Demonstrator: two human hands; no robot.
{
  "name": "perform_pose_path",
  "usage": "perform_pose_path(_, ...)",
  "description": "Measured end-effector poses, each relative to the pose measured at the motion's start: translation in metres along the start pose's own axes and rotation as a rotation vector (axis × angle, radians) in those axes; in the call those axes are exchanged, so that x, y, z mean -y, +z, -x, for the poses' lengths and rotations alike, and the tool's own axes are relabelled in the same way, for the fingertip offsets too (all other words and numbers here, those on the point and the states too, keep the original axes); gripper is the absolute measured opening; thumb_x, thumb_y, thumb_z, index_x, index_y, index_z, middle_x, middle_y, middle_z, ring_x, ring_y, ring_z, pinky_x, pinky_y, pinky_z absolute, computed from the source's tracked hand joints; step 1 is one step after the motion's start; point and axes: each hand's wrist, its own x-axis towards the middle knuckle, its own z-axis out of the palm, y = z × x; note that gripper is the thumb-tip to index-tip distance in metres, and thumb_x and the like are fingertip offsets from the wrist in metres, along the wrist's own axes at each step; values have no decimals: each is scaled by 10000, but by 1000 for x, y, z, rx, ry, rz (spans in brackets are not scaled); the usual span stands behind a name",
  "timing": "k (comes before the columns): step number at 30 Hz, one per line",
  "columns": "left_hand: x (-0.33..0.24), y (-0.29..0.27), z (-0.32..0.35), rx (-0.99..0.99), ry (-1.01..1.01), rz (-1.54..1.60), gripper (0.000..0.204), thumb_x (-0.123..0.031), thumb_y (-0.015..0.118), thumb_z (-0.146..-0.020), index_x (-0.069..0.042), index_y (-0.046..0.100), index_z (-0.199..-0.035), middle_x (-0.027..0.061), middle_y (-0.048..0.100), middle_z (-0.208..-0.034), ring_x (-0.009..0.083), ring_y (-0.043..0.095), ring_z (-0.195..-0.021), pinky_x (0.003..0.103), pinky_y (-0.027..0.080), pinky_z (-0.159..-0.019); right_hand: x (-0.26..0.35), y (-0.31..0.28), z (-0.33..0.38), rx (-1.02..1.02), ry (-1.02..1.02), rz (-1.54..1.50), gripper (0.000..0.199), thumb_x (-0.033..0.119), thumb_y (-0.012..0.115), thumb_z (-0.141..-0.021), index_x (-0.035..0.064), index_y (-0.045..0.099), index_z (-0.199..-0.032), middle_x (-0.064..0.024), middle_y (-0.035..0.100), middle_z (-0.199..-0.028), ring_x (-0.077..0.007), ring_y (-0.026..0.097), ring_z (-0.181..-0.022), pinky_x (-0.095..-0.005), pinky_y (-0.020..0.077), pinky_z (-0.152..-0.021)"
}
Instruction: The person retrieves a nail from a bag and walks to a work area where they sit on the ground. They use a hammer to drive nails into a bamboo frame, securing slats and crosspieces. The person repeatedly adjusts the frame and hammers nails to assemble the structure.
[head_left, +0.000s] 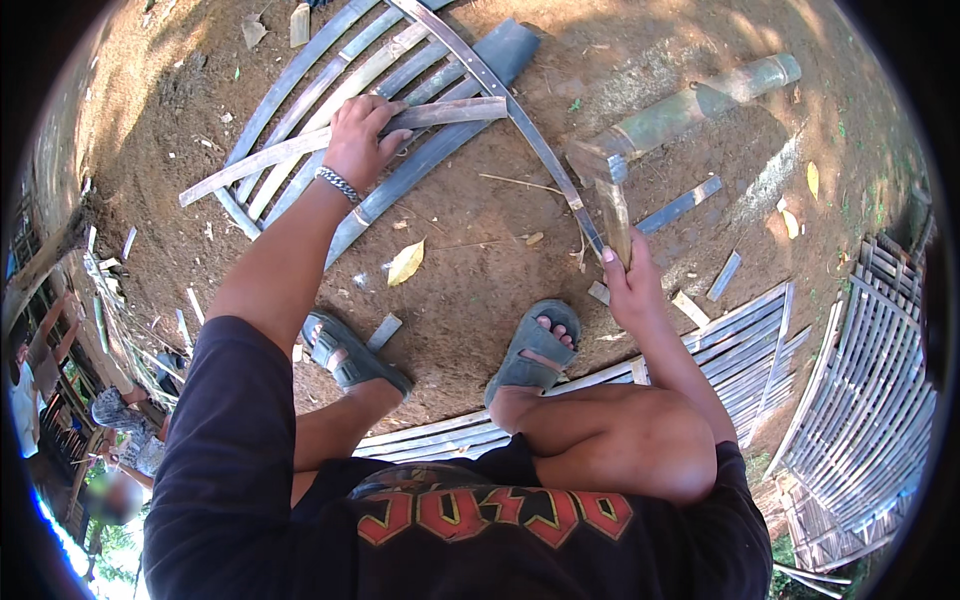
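My left hand (362, 138) is closed over a bamboo slat (255, 163) that lies slantwise across several parallel slats (318, 88) on the ground. The right end of that slat rests by a long dark bamboo strip (540, 148), which crosses the ends of the parallel slats and shows small nail-like dots. My right hand (635, 282) grips the wooden handle of a hammer (616, 215), its blocky head pointing away from me. The strip's near end runs up beside the hammer handle at my right thumb; whether the thumb touches it I cannot tell.
A thick bamboo pole (690, 115) lies at the far right. Slatted bamboo panels (860, 370) stand or lie at the right, with another panel (740, 350) behind my right leg. Bamboo offcuts (680, 205) are scattered on the dirt. Other people (130, 430) are at the left edge.
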Motion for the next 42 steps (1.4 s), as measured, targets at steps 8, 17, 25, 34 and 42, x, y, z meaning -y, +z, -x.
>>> perform_pose_path(8, 3, 0, -1, 0, -2, 8, 409, -255, 787, -838, -138, 700, -1220, 98, 623, -1124, 302, 571, -1107, 426, 457, -1008, 0, 9, -9, 24, -191, 77, 428, 225, 565, -1009, 48, 471, -1387, -253, 682, -986, -462, 668, -932, -494, 515, -792)
perform_pose_path(17, 1, -1, -2, -19, -4, 21, 409, -245, 799, -826, -136, 708, -1210, 90, 625, -1106, 299, 578, -1078, 422, 468, -987, -4, 11, -13, 89, -125, 99, 471, 260, 556, -1016, 39, 439, -1416, -291, 667, -1070, -500, 646, -991, -531, 509, -831)
perform_pose_path(25, 4, 0, -1, -27, 7, 14, 407, -249, 797, -830, -127, 710, -1208, 95, 629, -1110, 301, 577, -1082, 421, 472, -984, -3, 12, -16, 105, -140, 63, 476, 254, 556, -1015, 34, 433, -1420, -297, 664, -1081, -508, 640, -1006, -536, 506, -840)
perform_pose_path(34, 2, -1, -2, -18, -3, 30, 403, -247, 799, -828, -122, 714, -1202, 101, 631, -1110, 302, 581, -1075, 418, 472, -982, 3, 14, -15, 123, -84, 107, 470, 260, 550, -1016, 56, 434, -1423, -297, 665, -1083, -507, 641, -1011, -537, 505, -844)
perform_pose_path(42, 2, 0, -5, -38, 2, 39, 401, -250, 798, -836, -124, 714, -1208, 102, 633, -1121, 301, 584, -1085, 416, 471, -985, 0, 17, -16, 118, -140, 145, 467, 271, 544, -1019, 66, 425, -1421, -290, 668, -1073, -514, 637, -997, -544, 502, -833)
